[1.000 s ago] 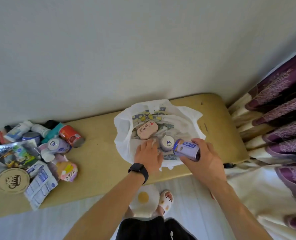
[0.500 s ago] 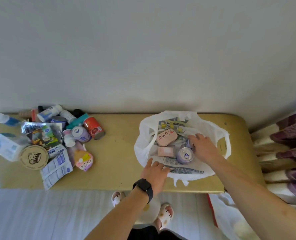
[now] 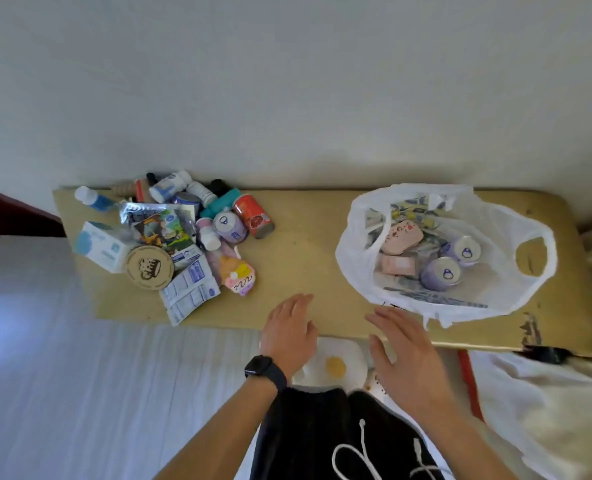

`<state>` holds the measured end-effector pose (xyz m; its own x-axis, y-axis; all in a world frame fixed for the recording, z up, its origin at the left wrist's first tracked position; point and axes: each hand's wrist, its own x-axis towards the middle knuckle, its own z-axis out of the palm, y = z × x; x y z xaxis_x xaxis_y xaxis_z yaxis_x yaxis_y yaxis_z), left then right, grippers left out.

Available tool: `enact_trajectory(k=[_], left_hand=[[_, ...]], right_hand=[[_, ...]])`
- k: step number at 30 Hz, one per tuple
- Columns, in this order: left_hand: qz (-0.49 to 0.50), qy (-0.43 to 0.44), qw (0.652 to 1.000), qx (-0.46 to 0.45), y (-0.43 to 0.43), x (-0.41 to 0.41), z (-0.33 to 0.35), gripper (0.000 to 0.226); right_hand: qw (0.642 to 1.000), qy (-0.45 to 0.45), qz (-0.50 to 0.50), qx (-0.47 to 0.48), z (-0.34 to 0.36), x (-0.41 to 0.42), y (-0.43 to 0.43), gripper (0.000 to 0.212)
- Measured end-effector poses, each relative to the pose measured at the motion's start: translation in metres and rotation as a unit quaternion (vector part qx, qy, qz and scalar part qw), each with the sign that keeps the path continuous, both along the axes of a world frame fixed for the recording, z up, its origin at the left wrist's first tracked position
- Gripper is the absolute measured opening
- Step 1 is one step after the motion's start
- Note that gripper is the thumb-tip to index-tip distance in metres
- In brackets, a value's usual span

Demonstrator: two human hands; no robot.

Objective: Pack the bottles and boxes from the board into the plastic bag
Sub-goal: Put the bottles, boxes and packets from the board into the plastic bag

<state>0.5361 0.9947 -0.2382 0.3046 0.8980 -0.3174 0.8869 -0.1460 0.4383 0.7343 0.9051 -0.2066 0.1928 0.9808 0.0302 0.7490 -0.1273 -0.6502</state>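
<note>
Nearest the camera, the person's black shorts with a white drawstring (image 3: 353, 455) fill the bottom middle, and both bare forearms reach forward from there. Over the near edge of the bench (image 3: 308, 244) the left hand (image 3: 293, 332), with a black smartwatch (image 3: 265, 370) on its wrist, is spread flat with loose fingers and grasps nothing. Just beside it the right hand (image 3: 405, 355) is likewise spread and empty, its fingertips near the front fold of the white plastic bag (image 3: 495, 296) without clearly touching it.

That bag lies open on the right part of the bench, one handle loop flopped out to the right. Inside it two purple cans (image 3: 440, 273) sit close together, with a pink box (image 3: 396, 265) to their left and a pink oval case (image 3: 402, 239) behind that, over printed packets.

Well apart from the bag, on the left part of the bench, the unpacked things lie in a heap: white sachets (image 3: 187, 294) at the front edge, a round brown lid (image 3: 149, 268), a pale blue-and-white box (image 3: 102, 245), a pastel cupcake-shaped item (image 3: 241, 277), a purple can (image 3: 230, 226) and a red can (image 3: 253, 216) on their sides. Farthest back, against the grey wall, lie several small bottles, among them a blue-labelled bottle (image 3: 92, 199) and a white bottle (image 3: 170, 185).
</note>
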Motion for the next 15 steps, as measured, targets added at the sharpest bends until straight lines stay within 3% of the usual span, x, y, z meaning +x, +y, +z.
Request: enact_trajectory(k=[8, 15], left_hand=[[0.158, 0.109, 0.978, -0.083, 0.026, -0.17, -0.033, 0.067], [0.125, 0.172, 0.971, -0.105, 0.079, -0.251, -0.065, 0.083]], right_hand=[[0.947, -0.011, 0.169, -0.273, -0.028, -0.137, 0.044, 0.049], [0.918, -0.133, 0.22, -0.302, -0.056, -0.221, 0.15, 0.061]])
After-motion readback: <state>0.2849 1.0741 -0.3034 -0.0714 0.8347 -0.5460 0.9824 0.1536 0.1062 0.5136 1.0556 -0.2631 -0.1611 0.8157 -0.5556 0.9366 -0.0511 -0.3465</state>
